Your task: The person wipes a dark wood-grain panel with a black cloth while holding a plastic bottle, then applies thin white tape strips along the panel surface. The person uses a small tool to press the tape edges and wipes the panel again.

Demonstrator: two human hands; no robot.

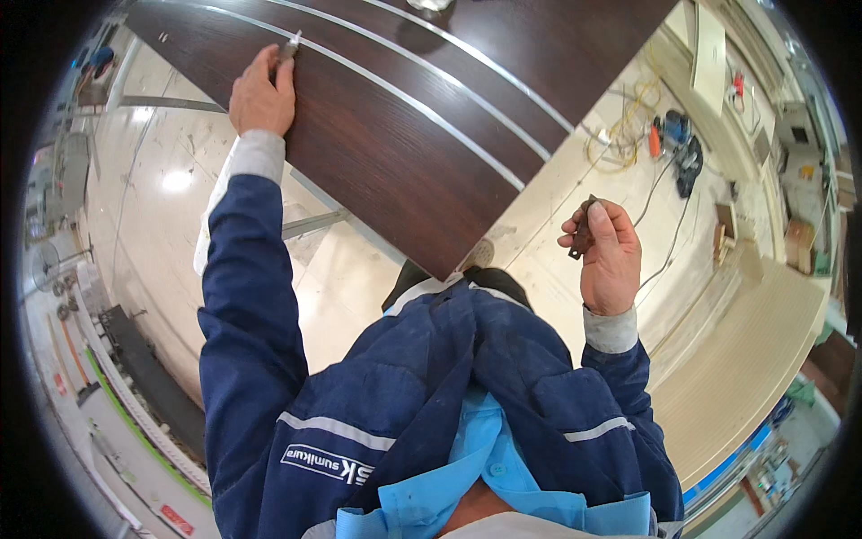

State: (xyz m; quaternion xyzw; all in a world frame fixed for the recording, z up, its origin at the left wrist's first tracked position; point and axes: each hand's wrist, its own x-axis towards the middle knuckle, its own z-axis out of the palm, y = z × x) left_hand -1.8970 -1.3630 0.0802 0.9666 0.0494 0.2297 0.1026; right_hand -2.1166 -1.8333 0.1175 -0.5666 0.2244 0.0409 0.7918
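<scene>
2 hands [611, 268] apart, left [262, 101] farther forward

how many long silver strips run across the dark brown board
3 on the dark brown board: the nearest silver strip, the middle strip and the farthest strip. Others may lie beyond the top edge.

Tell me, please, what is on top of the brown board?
Three silver strips cross the board; the left hand holds a pale-tipped tool near one. A shiny thing shows at the picture's top edge. What the hand covers is hidden.
</scene>
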